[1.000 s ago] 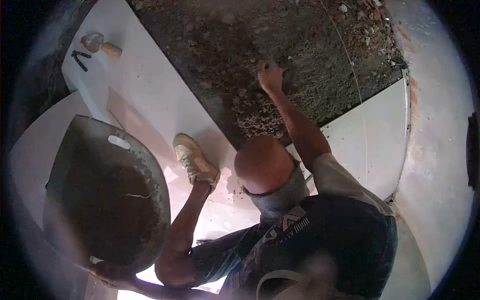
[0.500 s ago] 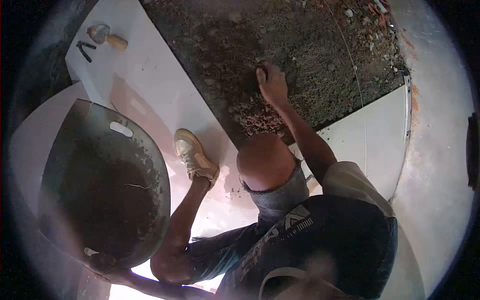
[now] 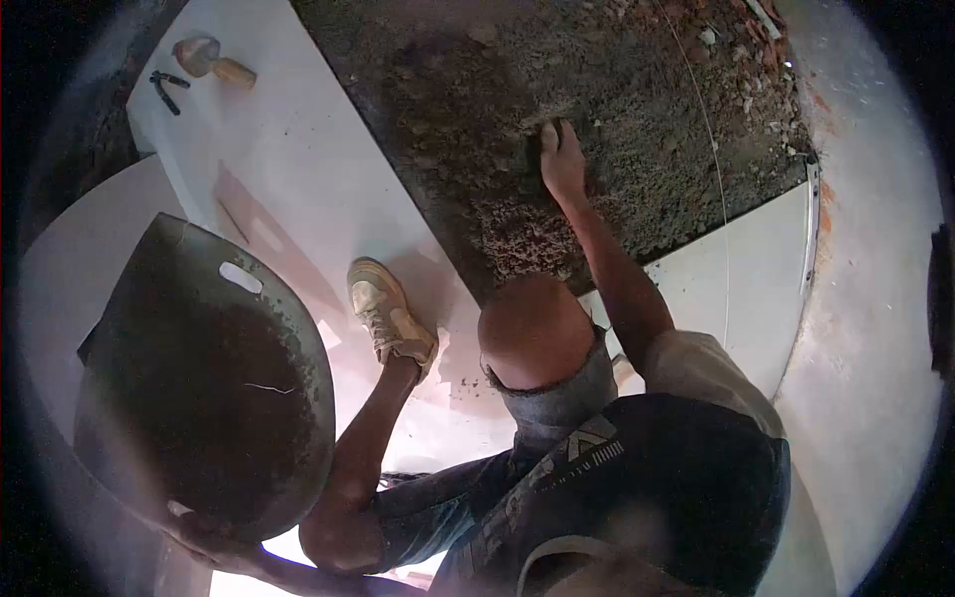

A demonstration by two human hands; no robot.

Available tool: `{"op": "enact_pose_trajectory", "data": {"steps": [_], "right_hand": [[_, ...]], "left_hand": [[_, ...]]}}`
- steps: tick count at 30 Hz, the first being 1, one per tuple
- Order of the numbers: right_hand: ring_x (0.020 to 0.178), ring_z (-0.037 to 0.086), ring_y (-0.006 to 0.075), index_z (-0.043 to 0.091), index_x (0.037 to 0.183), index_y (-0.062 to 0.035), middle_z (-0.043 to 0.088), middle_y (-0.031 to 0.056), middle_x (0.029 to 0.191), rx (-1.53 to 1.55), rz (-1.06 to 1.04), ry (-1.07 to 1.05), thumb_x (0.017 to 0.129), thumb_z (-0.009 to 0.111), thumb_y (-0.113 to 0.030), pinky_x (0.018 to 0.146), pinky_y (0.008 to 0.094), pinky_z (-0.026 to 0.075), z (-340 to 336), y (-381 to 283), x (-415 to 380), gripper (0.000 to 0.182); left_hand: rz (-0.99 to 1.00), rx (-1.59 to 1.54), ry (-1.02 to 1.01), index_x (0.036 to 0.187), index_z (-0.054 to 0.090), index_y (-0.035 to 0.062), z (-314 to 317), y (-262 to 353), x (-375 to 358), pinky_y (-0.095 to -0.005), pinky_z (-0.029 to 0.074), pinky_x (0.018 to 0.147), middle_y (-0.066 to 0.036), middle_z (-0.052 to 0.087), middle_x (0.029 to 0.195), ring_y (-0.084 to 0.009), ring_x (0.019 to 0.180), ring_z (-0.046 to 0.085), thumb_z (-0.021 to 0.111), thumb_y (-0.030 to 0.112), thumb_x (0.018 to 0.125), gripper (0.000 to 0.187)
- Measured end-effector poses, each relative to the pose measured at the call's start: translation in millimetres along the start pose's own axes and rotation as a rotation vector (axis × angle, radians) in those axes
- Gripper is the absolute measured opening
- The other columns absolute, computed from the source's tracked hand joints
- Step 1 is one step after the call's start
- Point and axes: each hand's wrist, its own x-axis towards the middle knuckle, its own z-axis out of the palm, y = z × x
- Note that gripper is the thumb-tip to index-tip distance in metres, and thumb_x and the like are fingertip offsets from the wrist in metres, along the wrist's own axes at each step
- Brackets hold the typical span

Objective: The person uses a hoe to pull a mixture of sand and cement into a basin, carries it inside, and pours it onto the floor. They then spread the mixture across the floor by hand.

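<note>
My left hand (image 3: 207, 542) grips the near rim of a dark, shallow pan (image 3: 204, 378) by its lower handle slot. The pan is tilted, its inside smeared with grey residue, and a thin pale strand lies in it. My right hand (image 3: 564, 171) is stretched out over a bed of dark, crumbly mortar (image 3: 438, 109). Its fingers are curled down and together at the surface; what they hold, if anything, is hidden.
A trowel (image 3: 233, 73) with a wooden handle and black pliers (image 3: 165, 92) lie on the pale tiles (image 3: 298, 149). A taut string (image 3: 710, 139) crosses the mortar. Rubble (image 3: 761, 109) lies along the wall (image 3: 865, 249) at right. My shoe (image 3: 383, 308) rests on the tile.
My right hand has moved slightly right over the mortar, and its fingers look more curled together. The pan has tilted a little, still in my left hand.
</note>
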Motion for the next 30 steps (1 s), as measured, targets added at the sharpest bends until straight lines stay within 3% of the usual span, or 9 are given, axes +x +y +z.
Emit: {"op": "enact_pose_trajectory", "data": {"steps": [2, 6, 9, 12, 18, 21, 27, 29, 30], "right_hand": [[0.098, 0.063, 0.0367, 0.043, 0.142, 0.0051, 0.064, 0.0244, 0.102, 0.054, 0.333, -0.168, 0.105, 0.043, -0.040, 0.085, 0.0538, 0.049, 5.4, -41.8, 23.8, 0.058], [0.120, 0.052, 0.0423, 0.043, 0.142, 0.0044, 0.051, 0.0309, 0.132, -0.123, 0.182, -0.004, 0.102, 0.042, -0.048, 0.099, 0.0611, 0.039, 78.4, -92.5, 36.1, 0.066], [0.113, 0.058, 0.0428, 0.040, 0.143, 0.0055, 0.055, 0.0313, 0.126, -0.350, -0.078, 0.007, 0.103, 0.041, -0.043, 0.091, 0.0527, 0.048, 96.6, -108.1, 26.6, 0.063], [0.126, 0.047, 0.0468, 0.040, 0.141, 0.0093, 0.045, 0.0324, 0.138, -0.068, -0.291, -0.309, 0.102, 0.044, -0.039, 0.101, 0.0539, 0.043, 61.8, -112.8, 19.5, 0.062], [0.113, 0.055, 0.0445, 0.049, 0.130, 0.0084, 0.054, 0.0311, 0.125, -0.455, -0.325, 0.116, 0.099, 0.054, -0.030, 0.092, 0.0530, 0.046, 62.9, -50.0, 17.5, 0.049], [0.111, 0.056, 0.0421, 0.053, 0.124, 0.0078, 0.054, 0.0309, 0.122, -0.422, -0.583, 0.081, 0.098, 0.057, -0.029, 0.093, 0.0525, 0.047, 67.0, -35.7, -30.6, 0.045], [0.115, 0.055, 0.0404, 0.059, 0.123, -0.0032, 0.057, 0.0212, 0.125, -0.354, -0.432, -0.673, 0.096, 0.061, -0.029, 0.099, 0.0519, 0.046, -31.4, -69.0, -5.3, 0.037], [0.124, 0.050, 0.0378, 0.058, 0.129, -0.0107, 0.053, 0.0145, 0.133, -0.609, -0.852, -0.182, 0.096, 0.061, -0.026, 0.103, 0.0546, 0.042, -38.4, -55.0, 28.2, 0.037], [0.131, 0.044, 0.0364, 0.055, 0.135, -0.0120, 0.046, 0.0126, 0.141, -0.842, -0.955, -0.272, 0.095, 0.062, -0.024, 0.106, 0.0556, 0.039, -34.1, -33.4, 46.5, 0.042]], "left_hand": [[-0.092, -0.043, -0.059, 0.141, 0.050, 0.0015, -8.0, -13.5, 2.0, -0.0245, 0.046, 0.063, 0.001, 0.051, 0.080, -0.0094, 0.070, 0.051, 0.038, 0.047, 0.104, 0.060], [-0.077, -0.035, -0.060, 0.140, 0.051, 0.0016, -18.3, -28.1, 5.4, -0.0248, 0.047, 0.064, 0.000, 0.051, 0.080, -0.0096, 0.070, 0.051, 0.039, 0.047, 0.104, 0.059], [-0.070, -0.026, -0.048, 0.139, 0.051, 0.0016, -3.1, -1.9, -3.6, -0.0250, 0.047, 0.064, 0.000, 0.051, 0.081, -0.0097, 0.071, 0.051, 0.039, 0.047, 0.104, 0.059], [-0.071, 0.001, -0.032, 0.139, 0.051, 0.0016, -9.1, -22.3, 2.9, -0.0252, 0.047, 0.064, 0.000, 0.051, 0.081, -0.0099, 0.071, 0.051, 0.039, 0.047, 0.104, 0.059], [-0.101, 0.049, -0.048, 0.138, 0.051, 0.0017, -28.4, -58.8, 0.8, -0.0255, 0.047, 0.065, 0.000, 0.051, 0.081, -0.0102, 0.072, 0.051, 0.039, 0.047, 0.104, 0.058], [-0.086, 0.053, -0.045, 0.137, 0.052, 0.0017, -23.5, -37.2, 3.9, -0.0257, 0.047, 0.065, 0.000, 0.051, 0.082, -0.0103, 0.072, 0.051, 0.039, 0.047, 0.103, 0.057], [-0.071, 0.055, -0.026, 0.136, 0.052, 0.0018, 3.3, 5.7, -1.9, -0.0261, 0.047, 0.066, -0.001, 0.051, 0.082, -0.0106, 0.073, 0.051, 0.039, 0.046, 0.103, 0.057], [-0.064, 0.079, -0.034, 0.136, 0.052, 0.0018, -4.3, -0.4, -1.1, -0.0262, 0.047, 0.066, -0.001, 0.051, 0.083, -0.0107, 0.073, 0.051, 0.039, 0.046, 0.103, 0.057], [-0.058, 0.083, -0.040, 0.135, 0.052, 0.0018, -14.4, -23.8, 3.5, -0.0263, 0.047, 0.066, -0.001, 0.051, 0.083, -0.0107, 0.073, 0.051, 0.039, 0.046, 0.103, 0.056]]}}
